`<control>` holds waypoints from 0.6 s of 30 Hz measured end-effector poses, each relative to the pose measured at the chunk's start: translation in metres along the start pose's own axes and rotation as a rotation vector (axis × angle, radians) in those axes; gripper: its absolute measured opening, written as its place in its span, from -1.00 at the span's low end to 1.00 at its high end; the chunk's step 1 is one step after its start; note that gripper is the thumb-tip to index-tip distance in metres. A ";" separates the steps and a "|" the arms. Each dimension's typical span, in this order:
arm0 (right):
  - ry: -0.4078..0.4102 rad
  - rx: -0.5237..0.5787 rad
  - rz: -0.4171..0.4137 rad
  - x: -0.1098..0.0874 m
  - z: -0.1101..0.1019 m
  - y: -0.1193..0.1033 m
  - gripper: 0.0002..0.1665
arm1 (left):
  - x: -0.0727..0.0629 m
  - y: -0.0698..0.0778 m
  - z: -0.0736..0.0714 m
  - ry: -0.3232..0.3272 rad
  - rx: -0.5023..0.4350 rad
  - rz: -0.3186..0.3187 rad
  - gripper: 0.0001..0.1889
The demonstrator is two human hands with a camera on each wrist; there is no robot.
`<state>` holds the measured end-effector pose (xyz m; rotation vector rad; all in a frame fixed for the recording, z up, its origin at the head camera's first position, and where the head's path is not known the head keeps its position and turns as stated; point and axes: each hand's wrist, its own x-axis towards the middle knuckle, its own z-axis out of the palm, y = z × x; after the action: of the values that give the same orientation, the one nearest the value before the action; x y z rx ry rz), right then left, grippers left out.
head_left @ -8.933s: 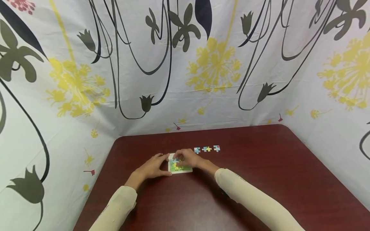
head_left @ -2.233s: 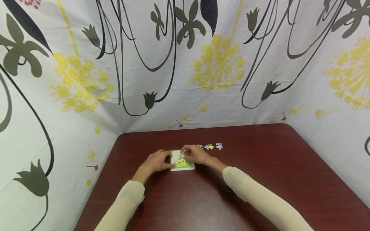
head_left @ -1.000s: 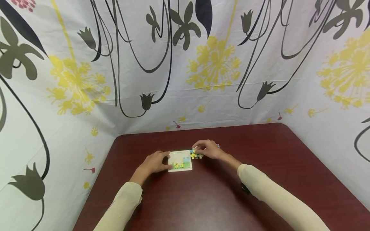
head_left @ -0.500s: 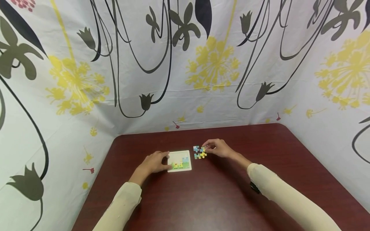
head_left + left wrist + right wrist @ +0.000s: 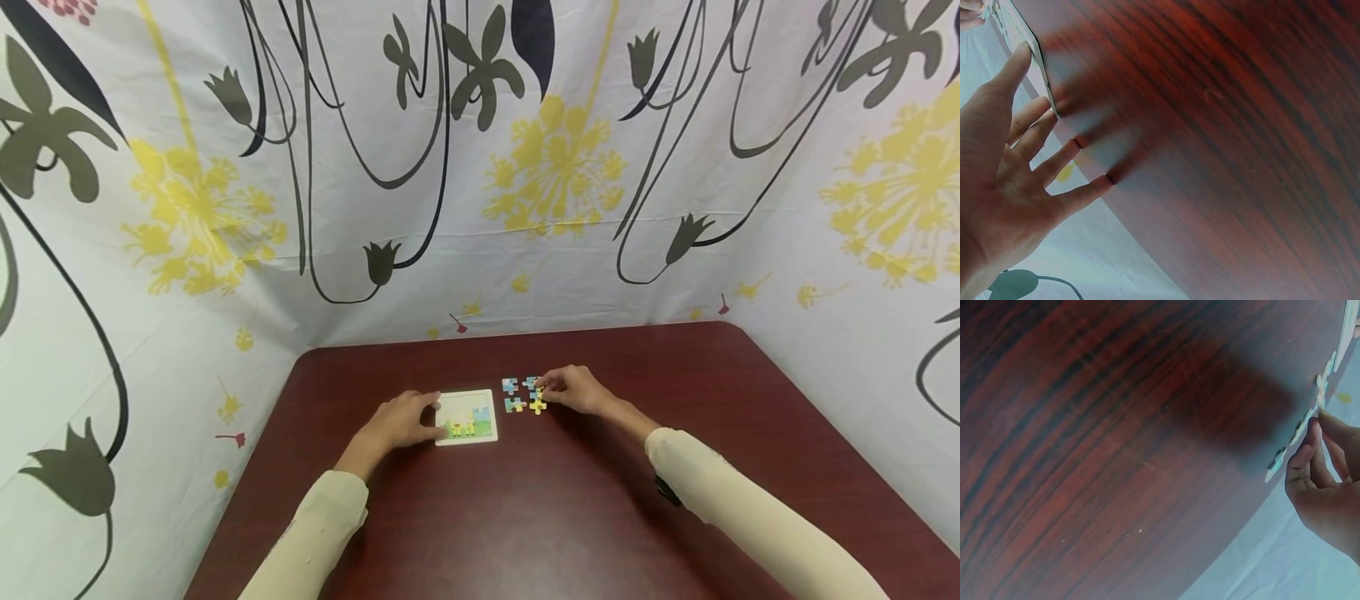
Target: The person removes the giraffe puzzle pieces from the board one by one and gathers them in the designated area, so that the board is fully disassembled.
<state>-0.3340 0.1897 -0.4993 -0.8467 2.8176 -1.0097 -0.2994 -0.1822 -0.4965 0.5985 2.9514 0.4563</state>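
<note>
Small blue-and-yellow interlocking jigsaw pieces (image 5: 514,405) lie on a glossy, dark-red, wood-grained table (image 5: 480,508), just right of a shallow white rectangular tray (image 5: 453,405) partly filled with green, yellow and blue picture. They look thin, light and stiff, likely to slide; opposite edges seem the best hold. The right hand (image 5: 576,390) has thumb and fingertips close together at the right-hand pieces; whether it pinches one cannot be told. The left hand (image 5: 401,418), fingers spread, touches the tray's left side. Beyond, white cloth hangings (image 5: 480,200) printed with grey tulips and yellow blooms surround the table.
</note>
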 end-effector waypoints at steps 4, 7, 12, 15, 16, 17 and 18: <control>0.003 -0.022 -0.006 -0.002 0.001 0.003 -0.74 | 0.000 0.000 0.000 0.007 0.000 0.009 -0.20; 0.008 -0.030 0.003 -0.002 0.003 0.006 -0.75 | 0.000 0.000 0.000 0.006 -0.002 0.011 -0.20; 0.018 -0.042 0.007 -0.003 0.004 0.007 -0.75 | 0.000 0.000 0.000 0.003 0.002 0.007 -0.21; 0.024 -0.042 0.000 -0.003 0.004 0.007 -0.75 | 0.000 0.000 0.000 0.002 0.006 0.011 -0.20; 0.026 -0.041 -0.004 -0.003 0.004 0.007 -0.75 | 0.000 0.000 0.000 0.004 0.006 0.014 -0.20; 0.029 -0.040 -0.005 -0.003 0.004 0.006 -0.75 | 0.000 0.000 0.000 0.005 0.006 0.016 -0.20; 0.030 -0.037 -0.008 -0.003 0.004 0.006 -0.76 | -0.001 0.000 0.000 0.006 0.006 0.016 -0.20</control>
<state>-0.3338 0.1930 -0.5061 -0.8539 2.8692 -0.9824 -0.2990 -0.1828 -0.4963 0.6228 2.9562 0.4517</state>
